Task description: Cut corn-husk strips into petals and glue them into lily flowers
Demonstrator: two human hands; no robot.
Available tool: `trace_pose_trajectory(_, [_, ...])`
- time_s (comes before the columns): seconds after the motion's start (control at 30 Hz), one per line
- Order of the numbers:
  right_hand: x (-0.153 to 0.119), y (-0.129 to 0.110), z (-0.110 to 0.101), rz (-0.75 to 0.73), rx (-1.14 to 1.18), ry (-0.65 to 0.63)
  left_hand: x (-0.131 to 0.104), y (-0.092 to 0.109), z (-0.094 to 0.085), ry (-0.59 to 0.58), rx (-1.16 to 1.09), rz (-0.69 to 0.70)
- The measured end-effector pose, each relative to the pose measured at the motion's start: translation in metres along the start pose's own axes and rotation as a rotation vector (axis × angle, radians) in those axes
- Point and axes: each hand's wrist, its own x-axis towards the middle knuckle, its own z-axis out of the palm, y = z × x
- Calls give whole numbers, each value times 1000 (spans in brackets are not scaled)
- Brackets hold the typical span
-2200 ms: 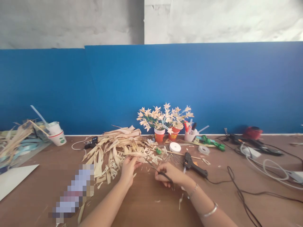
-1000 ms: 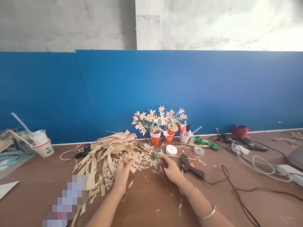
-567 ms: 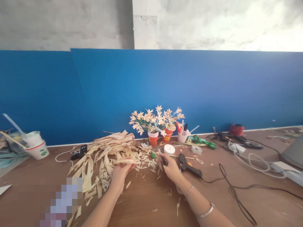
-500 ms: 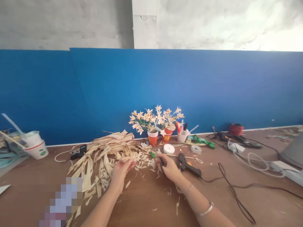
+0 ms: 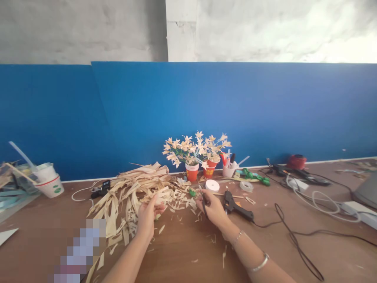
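Note:
My left hand is closed on a pale strip of dried husk, pinched between thumb and fingers. A heap of dried husk lies behind and to the left of it. My right hand is wrapped round dark-handled scissors, whose blades point up and away. The two hands are apart, with small husk scraps between and below them. Beyond them, pale star-shaped flowers stand in a red paper cup and in a second red cup.
A black glue gun lies right of my right hand, its cable trailing right. Behind are a white roll, clear tape and a pen cup. A white cup stands far left; a power strip lies far right.
My left hand has turned slightly and the husk strip now shows more clearly above the fingers. The scissors in my right hand are tilted a little differently. The view has shifted slightly left.

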Motion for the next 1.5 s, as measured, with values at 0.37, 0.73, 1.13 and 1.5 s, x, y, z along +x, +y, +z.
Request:
trace_pose_trajectory(0.37, [-9, -13, -1, -182, -210, -79, -10, 6, 3, 27, 99, 15])
trace_pose_trajectory(0.73, [-14, -18, 11, -112, -129, -269, -13, 0, 6, -62, 254, 114])
trace_pose_trajectory(1.13, [-13, -15, 44, 78, 558, -160, -15, -39, 18, -419, 441, 127])
trace_pose_trajectory(1.5, [-10, -25, 31, 171, 667, -161, -21, -34, 14, -550, 328, 12])
